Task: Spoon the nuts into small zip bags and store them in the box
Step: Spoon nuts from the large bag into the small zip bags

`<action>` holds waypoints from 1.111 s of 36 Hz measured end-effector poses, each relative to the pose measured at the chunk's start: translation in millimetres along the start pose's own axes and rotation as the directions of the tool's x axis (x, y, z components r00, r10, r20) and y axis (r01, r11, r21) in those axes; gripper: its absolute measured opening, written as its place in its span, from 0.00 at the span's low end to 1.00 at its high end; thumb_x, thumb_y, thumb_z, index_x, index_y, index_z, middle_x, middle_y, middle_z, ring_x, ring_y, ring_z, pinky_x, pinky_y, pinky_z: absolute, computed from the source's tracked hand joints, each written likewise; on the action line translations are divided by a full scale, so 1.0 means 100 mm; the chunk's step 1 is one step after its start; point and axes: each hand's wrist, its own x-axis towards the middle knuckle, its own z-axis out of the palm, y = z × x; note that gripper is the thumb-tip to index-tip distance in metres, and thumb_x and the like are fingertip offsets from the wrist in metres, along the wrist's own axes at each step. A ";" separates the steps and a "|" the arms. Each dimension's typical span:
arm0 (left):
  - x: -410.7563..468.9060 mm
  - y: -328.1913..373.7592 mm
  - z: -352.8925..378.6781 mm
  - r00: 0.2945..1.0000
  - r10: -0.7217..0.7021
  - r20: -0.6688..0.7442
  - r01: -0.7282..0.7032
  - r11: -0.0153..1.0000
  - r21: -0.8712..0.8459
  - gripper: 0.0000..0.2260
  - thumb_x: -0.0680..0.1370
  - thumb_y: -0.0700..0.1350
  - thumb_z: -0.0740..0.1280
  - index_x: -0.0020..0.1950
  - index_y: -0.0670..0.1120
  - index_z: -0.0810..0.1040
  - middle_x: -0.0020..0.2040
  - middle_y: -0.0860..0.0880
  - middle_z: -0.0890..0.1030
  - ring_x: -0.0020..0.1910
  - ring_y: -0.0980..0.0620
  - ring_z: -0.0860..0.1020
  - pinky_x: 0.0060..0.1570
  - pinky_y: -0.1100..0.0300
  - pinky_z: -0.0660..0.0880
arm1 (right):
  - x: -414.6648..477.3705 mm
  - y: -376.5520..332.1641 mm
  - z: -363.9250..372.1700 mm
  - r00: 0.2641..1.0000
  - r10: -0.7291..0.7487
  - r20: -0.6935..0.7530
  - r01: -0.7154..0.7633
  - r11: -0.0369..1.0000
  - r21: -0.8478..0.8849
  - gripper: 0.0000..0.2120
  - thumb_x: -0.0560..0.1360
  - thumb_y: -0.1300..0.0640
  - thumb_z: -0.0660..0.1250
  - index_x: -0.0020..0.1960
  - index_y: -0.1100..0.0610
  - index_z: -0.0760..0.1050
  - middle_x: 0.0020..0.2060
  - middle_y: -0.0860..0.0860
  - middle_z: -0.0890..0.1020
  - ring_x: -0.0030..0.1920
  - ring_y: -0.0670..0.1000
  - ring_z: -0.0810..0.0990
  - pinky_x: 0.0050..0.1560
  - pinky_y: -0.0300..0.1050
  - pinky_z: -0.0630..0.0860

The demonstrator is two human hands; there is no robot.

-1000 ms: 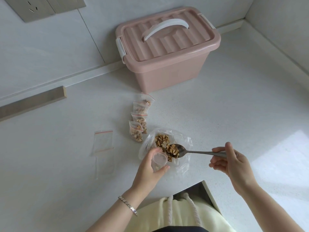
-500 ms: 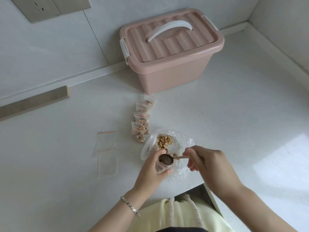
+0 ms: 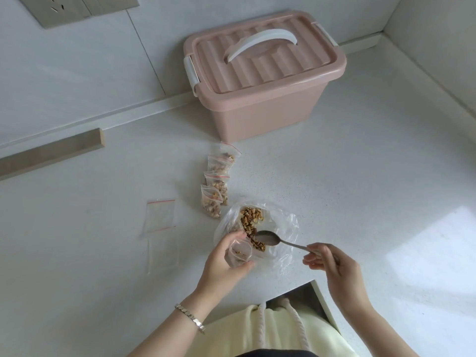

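- White speckled countertop (image 3: pixel 360 202) runs into a wall corner; a pink lidded storage box (image 3: pixel 265 109) stands at 12 o'clock, its lid on.
- Left hand (image 3: pixel 226 264), a bracelet (image 3: pixel 190 316) on its wrist, curls thumb and fingers round a small zip bag (image 3: pixel 239 253) and holds its mouth open; a few nut pieces lie inside.
- Right hand (image 3: pixel 332 266) pinches the handle end of a metal spoon (image 3: pixel 283 242) between thumb and fingertips.
- The spoon's bowl looks empty and lies at 2 o'clock from the left hand, just beside the held bag, over the walnut pieces (image 3: pixel 251 217) in a large clear bag (image 3: pixel 286 228).
- Four filled zip bags (image 3: pixel 216 186) lie in a row at 12 o'clock from the left hand, between it and the box; empty zip bags (image 3: pixel 161 215) lie flat at 10 o'clock.
- Half a second ago the spoon was tipped at the small bag's mouth with the right hand close beside the left; now the spoon has drawn back toward 3 o'clock and the hands are apart.
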 end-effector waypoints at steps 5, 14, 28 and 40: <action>-0.01 -0.01 0.01 1.000 0.004 -0.005 -0.003 1.000 0.008 0.24 0.69 0.40 0.74 0.58 0.61 0.71 0.59 0.66 0.75 0.61 0.70 0.69 0.56 0.81 0.61 | 0.00 0.12 -0.02 0.998 -0.066 0.013 0.067 0.989 -0.129 0.17 0.72 0.35 0.55 0.42 0.44 0.76 0.35 0.40 0.83 0.37 0.43 0.82 0.43 0.41 0.78; 0.00 -0.01 0.05 1.000 -0.011 -0.002 0.011 1.000 -0.012 0.24 0.69 0.40 0.73 0.58 0.60 0.72 0.58 0.65 0.76 0.60 0.70 0.70 0.57 0.78 0.63 | -0.06 0.23 0.02 0.999 -0.028 0.027 0.031 0.993 -0.117 0.10 0.77 0.49 0.58 0.42 0.46 0.77 0.35 0.42 0.83 0.37 0.44 0.81 0.43 0.40 0.77; 0.02 0.08 0.15 0.999 -0.028 -0.041 0.021 0.985 -0.170 0.22 0.70 0.33 0.71 0.59 0.50 0.73 0.58 0.57 0.77 0.55 0.69 0.74 0.50 0.76 0.69 | -0.03 0.29 0.18 0.918 0.377 0.121 -0.396 0.860 0.322 0.18 0.80 0.54 0.53 0.47 0.64 0.77 0.34 0.62 0.83 0.37 0.59 0.83 0.36 0.43 0.81; -0.03 0.06 0.09 0.996 0.031 -0.086 -0.032 0.999 -0.018 0.23 0.70 0.39 0.73 0.57 0.60 0.71 0.58 0.62 0.77 0.60 0.67 0.71 0.58 0.76 0.64 | 0.11 0.26 -0.04 0.893 0.441 0.091 -0.433 0.783 0.447 0.20 0.81 0.50 0.51 0.48 0.63 0.76 0.30 0.57 0.81 0.34 0.55 0.83 0.36 0.42 0.78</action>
